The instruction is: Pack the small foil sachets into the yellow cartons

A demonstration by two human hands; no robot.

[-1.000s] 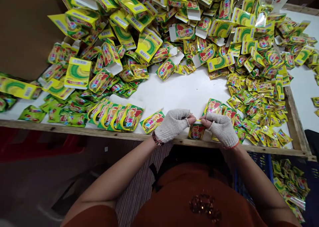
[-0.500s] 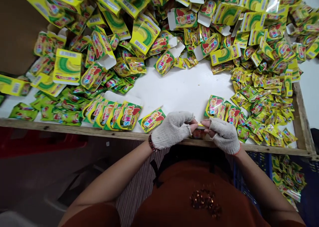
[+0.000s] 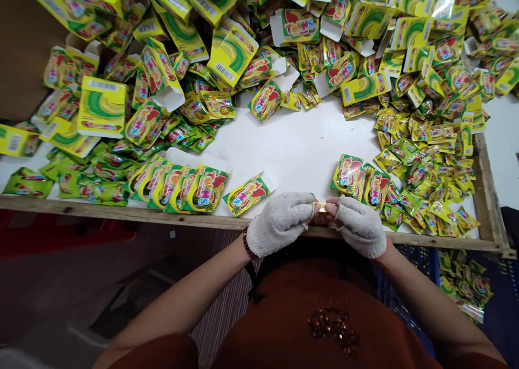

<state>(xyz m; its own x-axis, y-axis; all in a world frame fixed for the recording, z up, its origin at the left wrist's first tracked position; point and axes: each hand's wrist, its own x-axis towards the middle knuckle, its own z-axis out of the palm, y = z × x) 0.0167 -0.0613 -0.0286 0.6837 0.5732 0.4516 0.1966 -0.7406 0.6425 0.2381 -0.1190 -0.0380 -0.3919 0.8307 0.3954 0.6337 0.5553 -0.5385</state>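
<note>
My left hand (image 3: pixel 279 222) and my right hand (image 3: pixel 360 226), both in white fingerless knit gloves, meet at the near wooden edge of the table. Their fingertips pinch a small yellow-green snack packet (image 3: pixel 321 207) between them; most of it is hidden by the fingers. A flat yellow-green "Twins" carton (image 3: pixel 247 194) lies just left of my left hand. A row of overlapping flat cartons (image 3: pixel 182 185) sits further left. More flat cartons (image 3: pixel 357 175) lie just beyond my right hand.
The white tabletop (image 3: pixel 292 142) has a wooden rim (image 3: pixel 121 213). Heaps of open yellow boxes (image 3: pixel 231 55) and loose sachets (image 3: pixel 430 158) ring it at the back, left and right. A blue crate holding sachets (image 3: pixel 462 282) stands at lower right.
Both hands have drawn closer to the table's near edge and nearer my body. The packet, earlier hanging visibly below the fingers, is now almost covered by them. The view tilted slightly down.
</note>
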